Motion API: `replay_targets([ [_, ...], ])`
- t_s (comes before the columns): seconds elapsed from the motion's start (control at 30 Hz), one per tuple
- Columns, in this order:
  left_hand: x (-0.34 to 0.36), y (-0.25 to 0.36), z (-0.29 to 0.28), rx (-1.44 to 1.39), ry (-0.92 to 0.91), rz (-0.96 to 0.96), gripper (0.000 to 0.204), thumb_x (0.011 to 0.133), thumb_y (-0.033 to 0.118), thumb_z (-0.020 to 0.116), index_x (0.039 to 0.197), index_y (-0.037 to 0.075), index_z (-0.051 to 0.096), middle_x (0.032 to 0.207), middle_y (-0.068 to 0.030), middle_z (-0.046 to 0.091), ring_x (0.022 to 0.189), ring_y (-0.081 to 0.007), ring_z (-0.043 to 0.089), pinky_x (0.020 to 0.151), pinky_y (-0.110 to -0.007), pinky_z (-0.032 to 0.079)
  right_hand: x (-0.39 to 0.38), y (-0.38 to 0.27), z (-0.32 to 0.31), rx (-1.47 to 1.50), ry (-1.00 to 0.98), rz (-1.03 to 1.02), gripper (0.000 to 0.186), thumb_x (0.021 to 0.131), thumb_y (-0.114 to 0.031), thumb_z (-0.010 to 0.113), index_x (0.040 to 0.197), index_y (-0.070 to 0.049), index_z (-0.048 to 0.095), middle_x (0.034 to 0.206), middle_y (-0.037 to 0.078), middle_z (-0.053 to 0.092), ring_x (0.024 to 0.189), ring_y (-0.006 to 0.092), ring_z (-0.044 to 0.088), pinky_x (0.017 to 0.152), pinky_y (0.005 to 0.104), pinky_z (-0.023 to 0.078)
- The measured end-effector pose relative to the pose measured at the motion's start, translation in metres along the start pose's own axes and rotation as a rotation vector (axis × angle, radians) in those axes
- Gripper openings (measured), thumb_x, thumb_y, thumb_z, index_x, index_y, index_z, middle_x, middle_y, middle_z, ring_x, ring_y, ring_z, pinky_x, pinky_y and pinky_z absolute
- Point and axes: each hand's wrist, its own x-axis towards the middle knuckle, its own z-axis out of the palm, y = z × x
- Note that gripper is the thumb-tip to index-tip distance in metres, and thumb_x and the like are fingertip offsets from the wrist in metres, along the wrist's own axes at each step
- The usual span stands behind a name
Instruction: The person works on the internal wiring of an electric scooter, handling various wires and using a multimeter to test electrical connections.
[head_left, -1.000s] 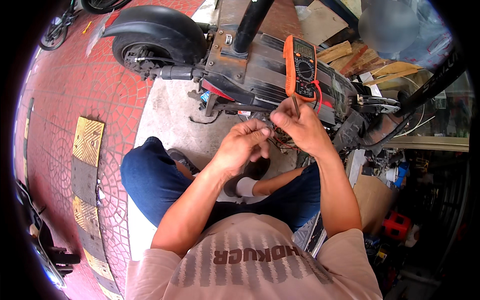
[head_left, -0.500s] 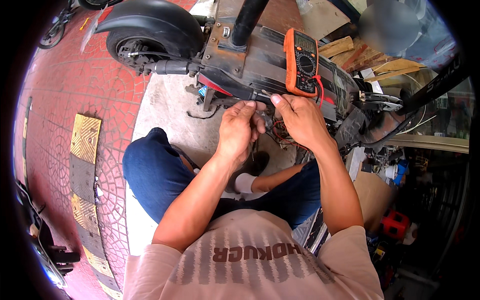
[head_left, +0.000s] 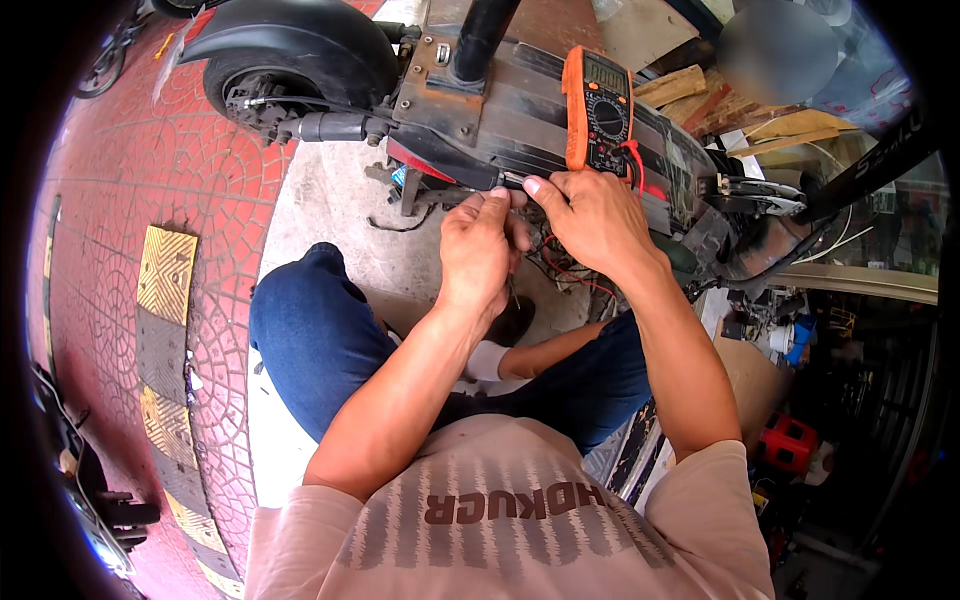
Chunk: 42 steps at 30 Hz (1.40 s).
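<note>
Both my hands are closed and close together at the near side of an electric scooter's deck (head_left: pixel 535 115). My left hand (head_left: pixel 478 245) pinches thumb against fingers below a small dark and silvery part (head_left: pixel 512 181) at the deck's edge. Just to its right, my right hand (head_left: pixel 600 222) is also in a pinch, its thumb tip by that same part. What each hand grips is too small and covered to name. An orange multimeter (head_left: pixel 605 118) lies on the deck behind my right hand, with a red lead (head_left: pixel 638 165) plugged in. Loose thin wires (head_left: pixel 575 282) hang below my hands.
The scooter's rear wheel (head_left: pixel 295 90) and black fender are at the far left, its dark stem (head_left: pixel 868 172) at the right. Wood pieces (head_left: pixel 672 87) lie behind the deck. A yellow-black ramp strip (head_left: pixel 167 275) lies on the red paving. A red case (head_left: pixel 788 445) stands at right.
My right hand has lowered its fingers and drawn slightly left, nearer my left hand. The scooter and multimeter appear a little further left and up in the picture.
</note>
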Motion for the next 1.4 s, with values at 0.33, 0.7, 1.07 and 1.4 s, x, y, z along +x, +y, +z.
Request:
replay_targets([
  [0.33, 0.001, -0.001, 0.001, -0.003, 0.006, 0.002, 0.027, 0.109, 0.022, 0.048, 0.101, 0.001, 0.063, 0.06, -0.0032, 0.052, 0.045, -0.012, 0.038, 0.043, -0.028, 0.033, 0.007, 0.01, 0.001, 0.009, -0.018, -0.034, 0.051, 0.1, -0.048, 0.06, 0.083, -0.002, 0.075, 0.078, 0.025, 0.069, 0.081, 0.0465, 0.069, 0.074, 0.0537, 0.054],
  [0.7, -0.004, 0.005, 0.0, -0.11, -0.003, -0.088, 0.024, 0.107, 0.023, 0.05, 0.101, 0.005, 0.064, 0.058, 0.0045, 0.036, 0.044, -0.0082, 0.03, 0.043, -0.026, 0.026, 0.011, -0.001, -0.014, -0.045, -0.132, 0.028, 0.052, 0.098, -0.049, 0.06, 0.087, -0.001, 0.076, 0.088, 0.027, 0.072, 0.09, 0.0463, 0.069, 0.08, 0.0543, 0.054],
  [1.07, -0.005, 0.003, 0.006, -0.092, 0.006, -0.01, 0.023, 0.105, 0.018, 0.051, 0.096, 0.002, 0.064, 0.057, 0.0042, 0.041, 0.044, -0.0072, 0.033, 0.04, -0.026, 0.028, 0.015, -0.002, -0.017, -0.145, -0.17, 0.026, 0.053, 0.101, -0.049, 0.056, 0.096, -0.001, 0.078, 0.097, 0.026, 0.074, 0.099, 0.0442, 0.07, 0.089, 0.0518, 0.055],
  [1.4, -0.006, 0.0, 0.005, -0.058, -0.009, 0.026, 0.022, 0.106, 0.015, 0.049, 0.105, -0.001, 0.064, 0.058, 0.0052, 0.035, 0.042, -0.0063, 0.028, 0.04, -0.025, 0.022, 0.016, -0.011, -0.02, -0.288, -0.155, -0.02, 0.053, 0.101, -0.05, 0.056, 0.095, -0.003, 0.078, 0.092, 0.026, 0.074, 0.094, 0.0434, 0.071, 0.084, 0.0526, 0.055],
])
